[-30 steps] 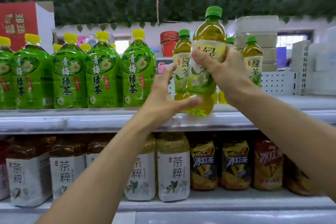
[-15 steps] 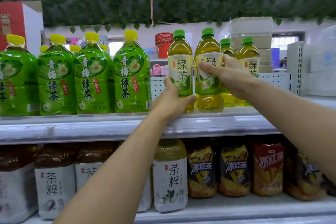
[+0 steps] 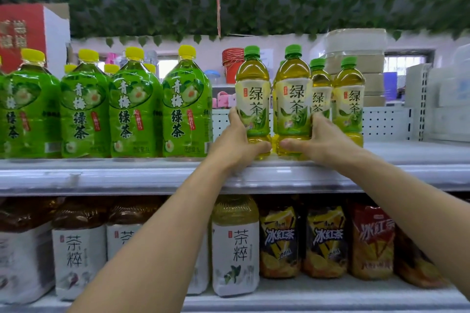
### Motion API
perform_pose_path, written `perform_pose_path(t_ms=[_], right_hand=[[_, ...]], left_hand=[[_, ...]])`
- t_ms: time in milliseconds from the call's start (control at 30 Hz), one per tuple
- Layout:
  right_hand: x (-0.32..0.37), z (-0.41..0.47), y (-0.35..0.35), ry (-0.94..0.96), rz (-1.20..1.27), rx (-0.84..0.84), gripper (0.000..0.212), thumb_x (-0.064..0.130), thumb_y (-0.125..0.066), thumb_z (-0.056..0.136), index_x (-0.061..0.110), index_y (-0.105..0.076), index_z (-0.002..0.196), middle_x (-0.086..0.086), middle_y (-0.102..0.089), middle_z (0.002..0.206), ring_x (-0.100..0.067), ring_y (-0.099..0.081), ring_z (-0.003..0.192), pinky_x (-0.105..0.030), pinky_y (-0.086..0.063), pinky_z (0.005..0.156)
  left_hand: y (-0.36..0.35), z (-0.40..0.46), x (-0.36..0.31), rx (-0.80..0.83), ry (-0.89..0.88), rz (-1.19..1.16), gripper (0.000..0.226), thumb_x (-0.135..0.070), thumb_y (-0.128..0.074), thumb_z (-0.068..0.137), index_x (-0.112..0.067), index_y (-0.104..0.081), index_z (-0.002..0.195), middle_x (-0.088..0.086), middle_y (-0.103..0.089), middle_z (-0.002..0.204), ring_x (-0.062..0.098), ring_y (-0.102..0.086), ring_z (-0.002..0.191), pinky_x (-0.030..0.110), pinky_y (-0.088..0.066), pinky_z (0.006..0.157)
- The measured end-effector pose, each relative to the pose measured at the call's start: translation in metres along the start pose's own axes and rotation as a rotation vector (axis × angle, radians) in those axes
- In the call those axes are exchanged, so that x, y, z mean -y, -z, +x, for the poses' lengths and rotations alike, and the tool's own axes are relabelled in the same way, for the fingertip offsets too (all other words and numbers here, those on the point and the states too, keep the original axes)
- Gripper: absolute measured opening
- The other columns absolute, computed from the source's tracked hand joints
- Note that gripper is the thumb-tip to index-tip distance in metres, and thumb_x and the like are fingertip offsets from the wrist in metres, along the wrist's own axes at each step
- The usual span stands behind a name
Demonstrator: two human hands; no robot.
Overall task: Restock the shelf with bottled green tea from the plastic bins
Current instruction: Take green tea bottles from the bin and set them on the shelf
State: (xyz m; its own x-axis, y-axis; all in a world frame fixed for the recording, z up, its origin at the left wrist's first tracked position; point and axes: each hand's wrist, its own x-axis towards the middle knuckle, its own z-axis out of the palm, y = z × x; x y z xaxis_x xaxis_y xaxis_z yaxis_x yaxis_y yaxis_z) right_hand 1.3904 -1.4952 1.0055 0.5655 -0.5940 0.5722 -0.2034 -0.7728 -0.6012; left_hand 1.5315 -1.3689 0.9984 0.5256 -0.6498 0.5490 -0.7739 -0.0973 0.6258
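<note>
Green tea bottles, upper shelf (image 3: 407, 160), all upright. Front pair stands at shelf's front edge, side by side, touching: left bottle (image 3: 253, 99) and right bottle (image 3: 292, 99). Each: clear plastic, yellow-green liquid, green cap, pale label w/ Chinese characters and leaf art. Two more identical bottles (image 3: 349, 99) stand just behind and to the right, labels facing fwd.
</note>
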Motion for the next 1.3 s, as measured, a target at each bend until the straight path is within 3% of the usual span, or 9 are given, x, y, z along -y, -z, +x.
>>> perform_pose_path(t_ms=[200, 333, 433, 567, 667, 767, 1000, 1133, 1300], right_hand=[[0.003, -0.004, 0.0, -0.012, -0.051, -0.014, 0.075, 0.045, -0.077, 0.079, 0.011, -0.038, 0.133, -0.004, -0.057, 0.13, -0.022, -0.056, 0.117, -0.039, -0.046, 0.1], [0.008, -0.015, -0.01, -0.045, -0.389, -0.074, 0.074, 0.06, -0.059, 0.085, 0.012, -0.03, 0.133, -0.008, -0.059, 0.128, -0.032, -0.057, 0.115, -0.043, -0.044, 0.09], [0.012, -0.019, -0.011, -0.046, -0.45, -0.066, 0.076, 0.06, -0.052, 0.089, 0.007, -0.026, 0.137, -0.012, -0.059, 0.127, -0.034, -0.058, 0.114, -0.043, -0.044, 0.086], [0.019, -0.039, -0.002, 0.031, -0.521, -0.12, 0.079, 0.058, -0.05, 0.091, 0.002, -0.026, 0.142, -0.021, -0.051, 0.134, -0.038, -0.049, 0.122, -0.048, -0.043, 0.095], [0.033, -0.08, -0.003, 0.184, -0.493, -0.204, 0.069, 0.052, -0.052, 0.093, 0.01, -0.033, 0.145, -0.016, -0.047, 0.139, -0.034, -0.044, 0.127, -0.048, -0.04, 0.1], [0.048, -0.131, -0.016, 0.364, -0.398, -0.22, 0.059, 0.042, -0.058, 0.093, 0.013, -0.044, 0.141, -0.01, -0.05, 0.137, -0.03, -0.047, 0.124, -0.046, -0.042, 0.095], [0.107, -0.253, -0.114, 0.554, -0.288, -0.125, 0.053, 0.044, -0.047, 0.091, 0.012, -0.052, 0.133, -0.009, -0.055, 0.127, -0.029, -0.056, 0.112, -0.04, -0.053, 0.081], [0.166, -0.311, -0.198, 0.56, -0.266, -0.014, 0.054, 0.045, -0.045, 0.091, 0.011, -0.054, 0.132, -0.013, -0.058, 0.125, -0.035, -0.058, 0.11, -0.045, -0.053, 0.082], [0.256, -0.383, -0.306, 0.543, -0.249, 0.147, 0.054, 0.046, -0.043, 0.09, 0.007, -0.058, 0.124, -0.014, -0.061, 0.118, -0.037, -0.062, 0.098, -0.043, -0.055, 0.069]], left_hand=[[-0.003, 0.002, 0.002, -0.042, -0.009, 0.125, 0.109, -0.052, -0.074, 0.079, -0.033, 0.001, 0.154, -0.004, -0.052, 0.146, 0.027, -0.057, 0.125, 0.051, -0.048, 0.103], [-0.009, -0.005, -0.005, -0.111, 0.002, 0.358, 0.109, -0.058, -0.064, 0.087, -0.02, 0.01, 0.157, 0.003, -0.05, 0.148, 0.03, -0.057, 0.125, 0.047, -0.05, 0.098], [-0.012, -0.012, -0.013, -0.146, 0.018, 0.522, 0.103, -0.061, -0.05, 0.094, -0.01, 0.014, 0.158, 0.011, -0.044, 0.152, 0.034, -0.055, 0.126, 0.046, -0.046, 0.094], [0.003, -0.043, -0.023, -0.119, -0.065, 0.525, 0.087, -0.058, -0.048, 0.097, -0.013, -0.004, 0.159, 0.012, -0.039, 0.153, 0.032, -0.044, 0.137, 0.047, -0.039, 0.106], [0.017, -0.097, -0.015, -0.228, -0.164, 0.523, 0.079, -0.056, -0.046, 0.098, -0.017, -0.013, 0.159, 0.008, -0.037, 0.155, 0.026, -0.035, 0.142, 0.044, -0.028, 0.118], [0.033, -0.159, 0.012, -0.374, -0.201, 0.477, 0.078, -0.061, -0.037, 0.093, -0.016, -0.023, 0.156, 0.005, -0.042, 0.151, 0.023, -0.036, 0.139, 0.041, -0.025, 0.119], [0.118, -0.303, 0.096, -0.399, -0.131, 0.532, 0.071, -0.055, -0.044, 0.093, -0.017, -0.033, 0.152, 0.004, -0.045, 0.145, 0.023, -0.043, 0.134, 0.04, -0.037, 0.111], [0.202, -0.387, 0.151, -0.322, -0.023, 0.636, 0.067, -0.056, -0.041, 0.095, -0.022, -0.033, 0.152, 0.001, -0.046, 0.144, 0.022, -0.047, 0.131, 0.04, -0.046, 0.101], [0.319, -0.489, 0.223, -0.205, 0.112, 0.803, 0.064, -0.053, -0.04, 0.092, -0.02, -0.043, 0.146, 0.004, -0.053, 0.133, 0.026, -0.058, 0.113, 0.044, -0.053, 0.085]])
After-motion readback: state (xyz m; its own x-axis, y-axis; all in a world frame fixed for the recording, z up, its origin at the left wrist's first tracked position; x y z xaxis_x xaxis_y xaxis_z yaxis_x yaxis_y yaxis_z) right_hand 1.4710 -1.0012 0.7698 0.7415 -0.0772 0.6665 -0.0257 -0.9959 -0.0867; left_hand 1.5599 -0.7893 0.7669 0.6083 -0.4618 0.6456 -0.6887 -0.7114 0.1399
